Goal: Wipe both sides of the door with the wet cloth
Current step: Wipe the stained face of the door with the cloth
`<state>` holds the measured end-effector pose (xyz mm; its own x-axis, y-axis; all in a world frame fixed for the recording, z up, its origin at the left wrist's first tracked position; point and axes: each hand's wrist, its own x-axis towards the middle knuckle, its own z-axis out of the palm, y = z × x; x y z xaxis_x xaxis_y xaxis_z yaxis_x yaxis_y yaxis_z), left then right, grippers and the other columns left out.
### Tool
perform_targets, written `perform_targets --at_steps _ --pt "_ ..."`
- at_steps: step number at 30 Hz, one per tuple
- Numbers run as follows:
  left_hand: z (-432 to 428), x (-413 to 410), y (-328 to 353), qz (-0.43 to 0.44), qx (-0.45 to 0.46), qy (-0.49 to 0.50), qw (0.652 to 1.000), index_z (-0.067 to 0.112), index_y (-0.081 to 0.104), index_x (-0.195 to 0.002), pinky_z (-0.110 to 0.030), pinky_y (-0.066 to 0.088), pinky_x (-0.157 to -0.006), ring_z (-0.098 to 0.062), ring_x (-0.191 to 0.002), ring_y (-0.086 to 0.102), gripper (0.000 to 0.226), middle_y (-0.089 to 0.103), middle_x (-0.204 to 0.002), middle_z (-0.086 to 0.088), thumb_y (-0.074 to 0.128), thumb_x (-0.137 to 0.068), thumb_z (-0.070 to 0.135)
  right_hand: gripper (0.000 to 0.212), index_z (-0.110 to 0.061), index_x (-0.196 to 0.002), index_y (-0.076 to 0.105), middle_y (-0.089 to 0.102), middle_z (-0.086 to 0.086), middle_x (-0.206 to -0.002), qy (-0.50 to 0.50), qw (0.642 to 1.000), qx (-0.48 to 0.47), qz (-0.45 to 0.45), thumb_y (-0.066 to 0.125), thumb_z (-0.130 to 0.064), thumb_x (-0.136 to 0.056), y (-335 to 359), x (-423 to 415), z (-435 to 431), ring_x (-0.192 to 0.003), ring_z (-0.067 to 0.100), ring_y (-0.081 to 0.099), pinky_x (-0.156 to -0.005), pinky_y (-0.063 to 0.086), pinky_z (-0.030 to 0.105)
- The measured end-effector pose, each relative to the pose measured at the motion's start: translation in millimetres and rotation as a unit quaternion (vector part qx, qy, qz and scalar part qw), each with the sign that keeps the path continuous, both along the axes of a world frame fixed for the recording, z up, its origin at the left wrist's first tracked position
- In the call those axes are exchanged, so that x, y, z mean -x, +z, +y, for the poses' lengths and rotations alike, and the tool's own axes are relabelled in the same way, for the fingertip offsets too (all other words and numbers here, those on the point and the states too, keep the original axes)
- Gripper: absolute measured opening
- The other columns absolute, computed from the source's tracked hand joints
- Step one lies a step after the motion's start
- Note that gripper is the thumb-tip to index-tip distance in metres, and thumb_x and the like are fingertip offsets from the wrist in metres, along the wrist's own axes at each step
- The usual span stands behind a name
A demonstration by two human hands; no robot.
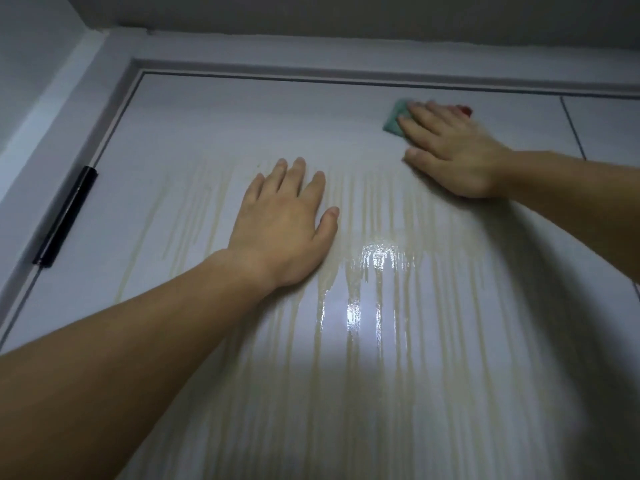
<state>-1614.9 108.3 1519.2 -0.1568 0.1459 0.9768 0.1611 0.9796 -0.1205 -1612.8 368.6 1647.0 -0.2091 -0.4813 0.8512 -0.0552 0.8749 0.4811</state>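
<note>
A pale grey door (194, 133) fills the view, seen from below toward its top edge. Yellowish drip streaks run down its wet, shiny surface. My left hand (287, 220) lies flat on the door near the middle, fingers straight and together. My right hand (450, 150) presses a green cloth (396, 116) flat against the door near its upper right, fingers straight over it. A bit of red shows at the cloth's far side, under the fingertips. Most of the cloth is hidden beneath the hand.
A black hinge (65, 218) sits on the door's left edge against the grey frame (114, 81). The ceiling (346, 15) runs just above the frame. A dark seam line (573, 128) crosses the surface at the right.
</note>
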Motion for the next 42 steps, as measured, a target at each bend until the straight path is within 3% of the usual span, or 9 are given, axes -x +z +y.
perform_targets --at_steps 3,8,13,19,24,29,34,39,42 --pt "1.4 1.7 -0.7 0.006 -0.010 -0.008 1.000 0.020 0.023 -0.161 -0.048 0.005 -0.128 -0.029 -0.158 0.006 0.073 0.013 -0.171 -0.010 0.014 -0.098 0.054 0.071 -0.027 -0.163 -0.003 -0.011 -0.002 -0.171 -0.001 0.995 0.103 -0.007 0.010 -0.062 -0.102 12.9 -2.0 3.4 -0.157 0.019 -0.012 -0.126 -0.007 0.043" --pt "19.1 1.8 -1.4 0.026 -0.011 -0.019 0.999 0.020 0.031 -0.158 -0.047 0.007 -0.127 -0.031 -0.157 0.011 0.072 0.019 -0.169 -0.012 0.017 -0.096 0.054 0.073 -0.029 -0.163 -0.002 -0.011 -0.007 -0.170 0.020 0.999 -0.038 -0.009 0.007 -0.062 -0.098 -34.4 2.2 2.8 -0.156 0.015 -0.011 -0.125 -0.007 0.039" --pt "53.9 -2.4 1.3 0.009 0.050 -0.044 0.998 0.025 0.028 -0.159 -0.043 0.004 -0.128 -0.027 -0.158 0.006 0.072 0.014 -0.171 -0.008 0.016 -0.095 0.055 0.069 -0.025 -0.163 0.000 -0.008 0.001 -0.171 0.004 0.992 0.124 -0.008 0.011 -0.059 -0.104 9.7 -4.8 15.5 -0.157 0.023 -0.009 -0.127 -0.005 0.045" --pt "65.4 -1.0 2.0 0.005 0.037 -0.037 0.999 0.026 0.032 -0.157 -0.047 0.006 -0.128 -0.028 -0.158 0.010 0.072 0.018 -0.170 -0.008 0.015 -0.094 0.057 0.084 -0.028 -0.163 0.000 -0.009 -0.005 -0.170 0.022 0.999 -0.038 0.000 -0.002 -0.069 -0.090 -42.9 2.9 25.6 -0.155 0.014 -0.011 -0.126 -0.005 0.040" --pt "72.0 -3.5 1.8 0.000 0.027 -0.032 0.999 0.023 0.037 -0.151 -0.051 0.009 -0.127 -0.030 -0.157 0.012 0.069 0.023 -0.167 -0.010 0.016 -0.095 0.056 0.067 -0.024 -0.163 -0.001 -0.010 0.001 -0.171 0.012 0.989 0.145 -0.007 0.011 -0.057 -0.106 0.5 -3.4 45.1 -0.157 0.024 -0.011 -0.126 -0.006 0.046" --pt "89.3 -2.6 -0.2 0.013 0.006 -0.011 1.000 0.017 0.041 -0.143 -0.055 0.011 -0.126 -0.037 -0.154 0.016 0.066 0.028 -0.163 -0.017 0.018 -0.095 0.055 0.070 -0.029 -0.163 -0.001 -0.009 -0.006 -0.171 0.041 0.999 -0.012 -0.002 0.011 -0.061 -0.102 -41.0 5.7 46.6 -0.157 0.018 -0.011 -0.127 -0.006 0.044" --pt "109.7 -1.9 5.6 0.026 0.042 -0.034 0.998 0.023 0.034 -0.152 -0.047 0.002 -0.128 -0.028 -0.158 0.008 0.066 0.018 -0.170 -0.009 0.019 -0.096 0.053 0.063 -0.027 -0.163 -0.001 -0.010 -0.001 -0.171 0.025 0.984 0.177 -0.011 0.012 -0.054 -0.107 13.6 -1.0 80.9 -0.157 0.024 -0.012 -0.125 -0.009 0.049" --pt "136.5 -1.8 14.4 0.024 0.068 -0.046 0.996 0.023 0.031 -0.157 -0.043 0.006 -0.127 -0.027 -0.158 0.010 0.070 0.019 -0.170 -0.008 0.020 -0.095 0.053 0.062 -0.029 -0.163 -0.002 -0.011 -0.006 -0.170 0.056 0.998 0.020 -0.007 0.014 -0.053 -0.108 -32.4 5.0 79.1 -0.156 0.017 -0.012 -0.126 -0.010 0.046" --pt "143.3 0.0 15.9 0.027 0.073 -0.046 0.996 0.024 0.033 -0.156 -0.045 0.012 -0.128 -0.028 -0.157 0.014 0.070 0.022 -0.169 -0.008 0.019 -0.095 0.054 0.060 -0.030 -0.163 0.000 -0.009 -0.005 -0.171 0.039 0.995 0.090 -0.002 0.014 -0.051 -0.109 1.4 2.6 119.0 -0.157 0.019 -0.010 -0.126 -0.009 0.045"
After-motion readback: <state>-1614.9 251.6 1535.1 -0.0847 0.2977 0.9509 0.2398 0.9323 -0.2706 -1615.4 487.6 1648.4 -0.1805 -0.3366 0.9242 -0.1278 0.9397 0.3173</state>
